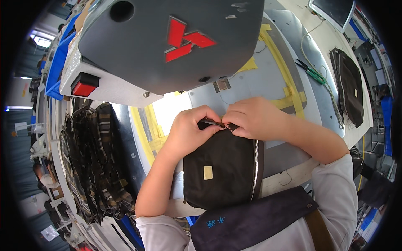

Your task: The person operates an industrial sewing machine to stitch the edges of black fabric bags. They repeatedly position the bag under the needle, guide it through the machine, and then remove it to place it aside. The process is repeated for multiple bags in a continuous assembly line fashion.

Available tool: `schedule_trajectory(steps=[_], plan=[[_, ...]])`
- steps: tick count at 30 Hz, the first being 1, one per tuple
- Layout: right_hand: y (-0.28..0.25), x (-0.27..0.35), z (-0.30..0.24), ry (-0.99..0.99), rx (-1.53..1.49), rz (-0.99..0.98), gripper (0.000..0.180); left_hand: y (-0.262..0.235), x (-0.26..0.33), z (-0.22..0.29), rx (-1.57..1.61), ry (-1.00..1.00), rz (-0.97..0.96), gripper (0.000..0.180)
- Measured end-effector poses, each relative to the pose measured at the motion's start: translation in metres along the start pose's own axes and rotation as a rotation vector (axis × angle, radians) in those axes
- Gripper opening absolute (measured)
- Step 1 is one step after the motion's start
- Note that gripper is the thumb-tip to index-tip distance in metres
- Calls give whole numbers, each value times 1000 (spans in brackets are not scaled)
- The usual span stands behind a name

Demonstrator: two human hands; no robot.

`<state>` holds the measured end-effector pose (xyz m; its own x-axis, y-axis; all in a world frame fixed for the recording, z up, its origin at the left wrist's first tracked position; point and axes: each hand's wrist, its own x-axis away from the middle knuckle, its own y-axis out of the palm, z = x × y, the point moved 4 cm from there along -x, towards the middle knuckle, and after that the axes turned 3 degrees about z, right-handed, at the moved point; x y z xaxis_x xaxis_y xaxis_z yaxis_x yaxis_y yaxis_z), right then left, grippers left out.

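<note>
This is a sewing workshop of the factory kind, because a big grey machine head (150,50) with a red switch (85,87) stands over a metal plate (251,85) marked with yellow tape (285,62). On and around the bench (324,37) there are green-handled snips (313,73), a pile of checked cloth (94,154) and dark zippered pieces, one of them (349,88) at the right. Farther to the left, among more equipment, another person (49,179) is visible, quite small.

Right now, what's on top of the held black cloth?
Black cloth: pale patch, metal zipper along its right side. Left hand and right hand hide part of its top edge.
</note>
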<state>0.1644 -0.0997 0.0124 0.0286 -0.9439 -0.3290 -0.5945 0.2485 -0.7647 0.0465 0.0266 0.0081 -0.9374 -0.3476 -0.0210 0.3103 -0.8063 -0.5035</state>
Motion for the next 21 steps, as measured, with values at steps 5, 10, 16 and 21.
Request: schedule_trajectory(steps=[5, 10, 16, 21], plan=[[1, -2, 9, 378, -305, 104, 9, 3, 5, 18, -216, 415, 266, 17], [4, 0, 20, 690, -662, 21, 13, 0, 7, 16, -278, 542, 361, 23], [-1, -2, 14, 536, -536, 89, 19, 1, 9, 28, -386, 650, 388, 24], [6, -1, 22, 636, -609, 130, 13, 9, 9, 28, -465, 637, 364, 26]])
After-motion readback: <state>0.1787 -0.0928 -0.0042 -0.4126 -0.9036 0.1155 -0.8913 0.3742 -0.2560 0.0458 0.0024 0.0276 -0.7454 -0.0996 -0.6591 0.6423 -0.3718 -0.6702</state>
